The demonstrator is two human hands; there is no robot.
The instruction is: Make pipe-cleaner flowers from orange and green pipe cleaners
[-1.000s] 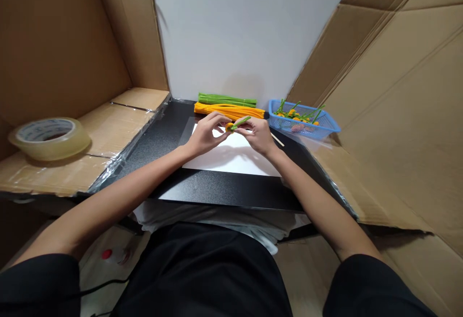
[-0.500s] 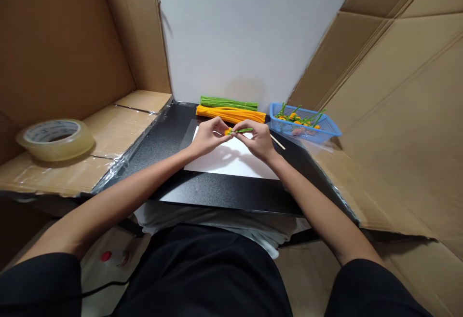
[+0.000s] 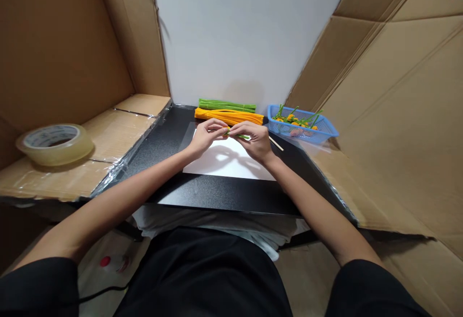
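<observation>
My left hand [image 3: 207, 136] and my right hand [image 3: 253, 141] meet above a white paper sheet [image 3: 227, 160], their fingertips pinching a green pipe cleaner [image 3: 240, 136] between them. A small orange-yellow pipe-cleaner piece [image 3: 227, 130] sits at its left end, mostly hidden by my fingers. Behind my hands lie a bundle of orange pipe cleaners [image 3: 228, 117] and a bundle of green ones [image 3: 227, 105]. A thin wooden stick [image 3: 276, 144] pokes out beyond my right hand.
A blue plastic mesh basket [image 3: 323, 126] at the back right holds green stems with orange and pink pieces. The black tabletop [image 3: 217, 196] is walled by cardboard. A roll of clear packing tape [image 3: 55, 145] lies on the cardboard ledge at left.
My hands have closed in around the orange-yellow piece, which shows less now. The green pipe cleaner lies flatter and lower between my fingers.
</observation>
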